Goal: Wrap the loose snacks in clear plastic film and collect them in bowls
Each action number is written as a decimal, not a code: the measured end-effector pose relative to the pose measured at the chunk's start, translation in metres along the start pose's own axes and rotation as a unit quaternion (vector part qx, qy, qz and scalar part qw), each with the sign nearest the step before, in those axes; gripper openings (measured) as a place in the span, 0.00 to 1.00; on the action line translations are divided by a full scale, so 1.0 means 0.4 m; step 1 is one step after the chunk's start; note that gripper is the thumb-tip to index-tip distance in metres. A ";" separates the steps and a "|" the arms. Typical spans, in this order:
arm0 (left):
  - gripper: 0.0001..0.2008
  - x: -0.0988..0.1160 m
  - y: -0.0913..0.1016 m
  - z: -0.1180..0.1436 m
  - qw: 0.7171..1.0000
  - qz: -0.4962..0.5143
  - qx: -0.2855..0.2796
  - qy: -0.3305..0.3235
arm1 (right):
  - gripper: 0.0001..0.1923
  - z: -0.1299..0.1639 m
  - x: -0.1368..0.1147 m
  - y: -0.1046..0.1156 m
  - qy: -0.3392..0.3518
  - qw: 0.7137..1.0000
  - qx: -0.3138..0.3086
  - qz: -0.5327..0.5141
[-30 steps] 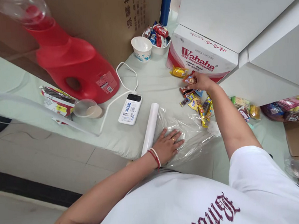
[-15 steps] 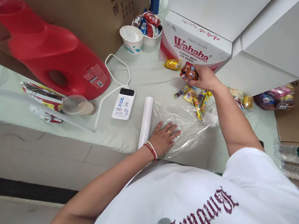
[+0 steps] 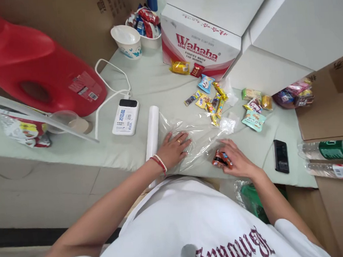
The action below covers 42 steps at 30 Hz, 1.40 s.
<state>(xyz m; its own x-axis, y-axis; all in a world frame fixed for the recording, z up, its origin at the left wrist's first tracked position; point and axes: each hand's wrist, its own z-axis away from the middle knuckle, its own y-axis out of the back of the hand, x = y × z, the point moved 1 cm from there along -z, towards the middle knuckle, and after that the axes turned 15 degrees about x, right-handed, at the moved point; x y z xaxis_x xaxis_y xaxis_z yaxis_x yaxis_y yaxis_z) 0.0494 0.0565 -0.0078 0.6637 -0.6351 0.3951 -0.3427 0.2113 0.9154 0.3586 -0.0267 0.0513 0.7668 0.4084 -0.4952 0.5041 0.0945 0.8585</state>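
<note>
My left hand (image 3: 173, 149) lies flat with spread fingers on a sheet of clear plastic film (image 3: 198, 127), which stretches out from a white roll (image 3: 152, 127) on its left. Close to the table's front edge, my right hand (image 3: 236, 158) grips brown-wrapped snack packets (image 3: 220, 159), low over the film's right side; whether they touch it I cannot tell. Beyond the film sit several small yellow candy packets (image 3: 212, 112), with a blue packet (image 3: 206, 83) behind them. A red packet (image 3: 197, 70) and a yellow wrapped snack (image 3: 180, 67) rest against the Wahaha box (image 3: 196, 43).
To the left are a power bank (image 3: 126, 118) with a white cable and a large red jug (image 3: 51, 74). Paper cups (image 3: 132, 52) stand at the back. Rightward lie more snacks (image 3: 254, 119), a phone (image 3: 281, 156) and plastic bottles (image 3: 336, 150).
My right hand has come back toward me from beside the box, carrying the brown packets to the front edge. My left hand stays flat on the film. The view has shifted right.
</note>
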 end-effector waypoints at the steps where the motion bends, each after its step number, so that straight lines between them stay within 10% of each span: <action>1: 0.27 0.000 0.002 -0.001 1.000 -0.003 -0.001 -0.001 | 0.21 0.003 -0.003 -0.012 0.007 1.000 -0.025 0.003; 7: 0.29 -0.005 0.001 -0.002 1.000 0.004 0.005 -0.007 | 0.20 0.148 -0.028 -0.004 -0.047 0.995 -0.083 0.016; 12: 0.35 0.006 0.006 -0.012 1.000 0.018 0.002 -0.001 | 0.20 0.200 -0.056 0.106 -0.095 0.993 -0.066 -0.020; 18: 0.23 0.028 0.059 -0.009 0.997 0.024 0.075 -0.019 | 0.18 -0.072 -0.095 0.176 0.023 0.999 -0.012 0.042; 25: 0.19 -0.044 0.128 0.085 0.918 -0.019 0.329 0.221 | 0.21 -0.341 -0.086 -0.065 0.041 0.980 -0.093 0.174; 32: 0.31 -0.072 0.099 0.110 0.894 -0.026 0.215 0.392 | 0.48 -0.341 -0.023 -0.110 0.001 0.989 -0.061 0.137; 37: 0.28 -0.091 0.102 0.090 0.905 0.000 0.157 0.395 | 0.23 -0.323 -0.010 -0.077 -0.077 0.987 -0.057 0.133; 42: 0.28 -0.088 0.107 0.090 0.910 -0.004 0.152 0.387 | 0.28 -0.327 -0.107 -0.087 -0.165 0.960 0.077 0.213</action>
<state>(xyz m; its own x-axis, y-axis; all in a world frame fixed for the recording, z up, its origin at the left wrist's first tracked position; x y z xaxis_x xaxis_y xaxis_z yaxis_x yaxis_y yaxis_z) -0.0126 0.0611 0.0147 0.8962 0.1013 0.4320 -0.4254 -0.0809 0.9014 0.2562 0.0714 0.0600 0.9877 0.0677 -0.1410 0.1504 -0.1635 0.9750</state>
